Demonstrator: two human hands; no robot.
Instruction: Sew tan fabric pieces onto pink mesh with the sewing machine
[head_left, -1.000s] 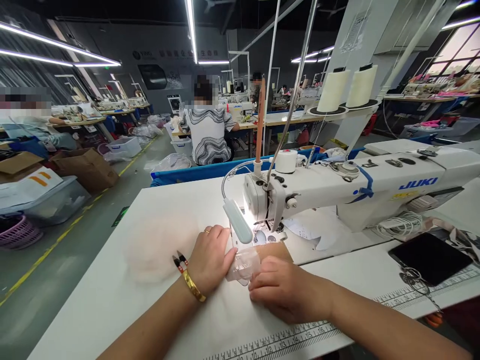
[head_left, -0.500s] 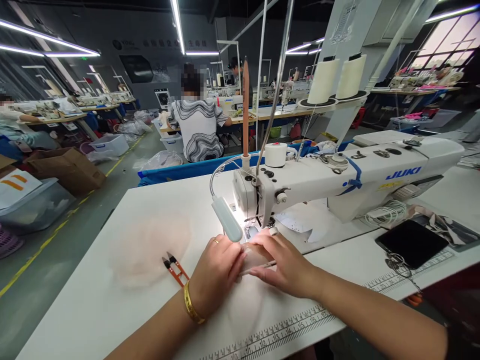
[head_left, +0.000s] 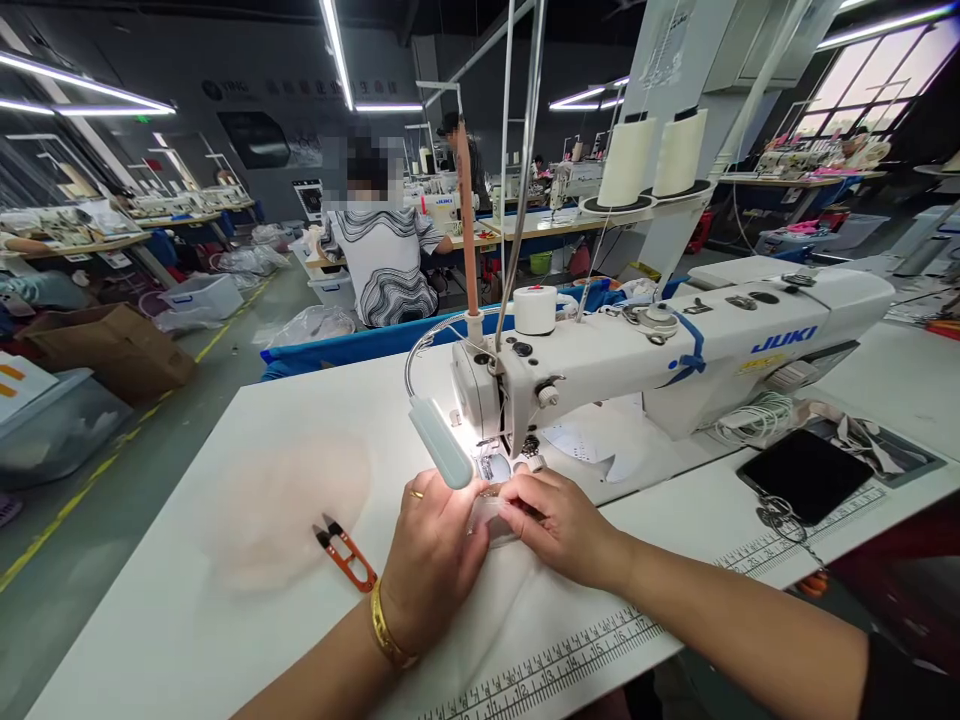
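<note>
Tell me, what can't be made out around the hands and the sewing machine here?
Head view: the translucent piece is largely covered by the left hand and right hand.
Head view: the ruler tape is cut off by the bottom edge.
Head view: marks on the white sheet are too small to read.

Sheer material (head_left: 493,518) is held by the left hand (head_left: 437,545) and right hand (head_left: 564,522); beyond them a sewing machine (head_left: 592,365) is seen, with orange snips (head_left: 358,569) left of both.
</note>
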